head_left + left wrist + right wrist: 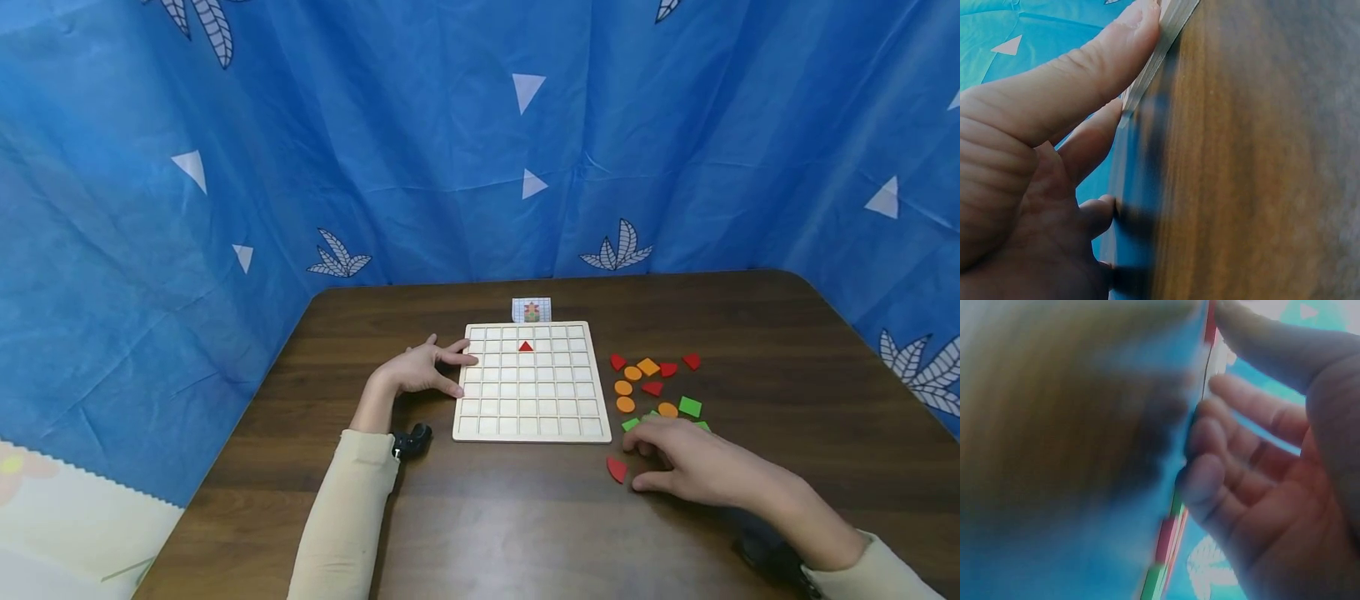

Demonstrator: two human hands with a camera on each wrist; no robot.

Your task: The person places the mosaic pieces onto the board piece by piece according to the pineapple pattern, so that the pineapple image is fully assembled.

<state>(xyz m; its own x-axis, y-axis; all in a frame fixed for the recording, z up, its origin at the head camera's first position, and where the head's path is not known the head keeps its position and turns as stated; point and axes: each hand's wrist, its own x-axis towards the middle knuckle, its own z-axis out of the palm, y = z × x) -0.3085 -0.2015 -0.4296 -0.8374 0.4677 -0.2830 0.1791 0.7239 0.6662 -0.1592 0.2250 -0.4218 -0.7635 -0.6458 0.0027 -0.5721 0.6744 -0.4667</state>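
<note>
A pale wooden grid board [528, 407] lies on the table, with one red triangle [526, 347] in a cell near its top. Along the board's left edge rests my left hand [416, 369], its thumb and fingers spread and touching the rim. In the left wrist view, the thumb [1104, 69] meets the board's side. My right hand [701, 462] is low over the loose pieces at right, fingers loosely bent, and partly covers some green ones. Just beside its thumb and index finger lies a red quarter-circle piece [617, 470]. No piece shows in its grasp.
Loose flat pieces lie right of the board: orange circles [624, 388], an orange square [648, 367], red pieces [652, 388] and green squares [690, 407]. A small pattern card [532, 310] sits behind the board. A blue curtain [450, 167] hangs at the table's back edge.
</note>
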